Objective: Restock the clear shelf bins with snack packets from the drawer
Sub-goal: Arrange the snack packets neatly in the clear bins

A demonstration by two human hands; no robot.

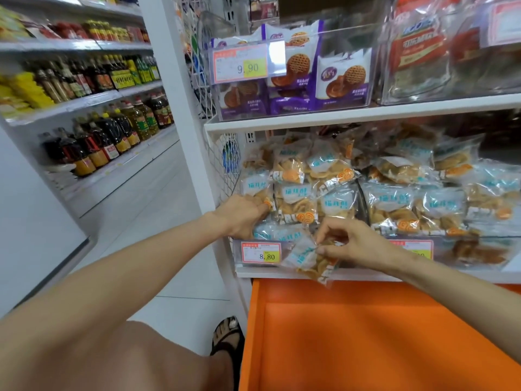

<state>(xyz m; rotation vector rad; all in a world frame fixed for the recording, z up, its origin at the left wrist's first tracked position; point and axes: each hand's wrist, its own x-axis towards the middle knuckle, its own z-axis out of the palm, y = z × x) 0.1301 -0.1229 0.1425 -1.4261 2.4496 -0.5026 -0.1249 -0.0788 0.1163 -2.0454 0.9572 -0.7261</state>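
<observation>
Both grips are bare hands raised to the lower shelf (282,273). The right grip (352,244) is clenched on a snack packet (307,258), pinching its top edge between thumb and fingertips. The packet hangs tilted in front of the clear bin (284,249), just above the open orange drawer (338,334). It is clear film over golden crisps, with a white label in teal Chinese characters.

The left grip (242,214) rests against the left end of the heap of packets (304,190) in that bin. Its fingers are bent onto a packet, but I cannot tell whether it grasps it. The heaped packets match the held one, with orange swirl marks and white block letters reading "CRI".

A red-framed price tag (260,252) on the bin front reads "8.80" on yellow. A second tag (417,248) to the right is partly hidden behind the right wrist.

On the shelf above, another clear bin (366,66) holds purple-and-white biscuit packets (341,80), and its tag (239,66) reads "9.90". To its right, packets with red labels (417,49) are too blurred to read. Bottles of oil (112,136) fill the shelves across the aisle on the left.
</observation>
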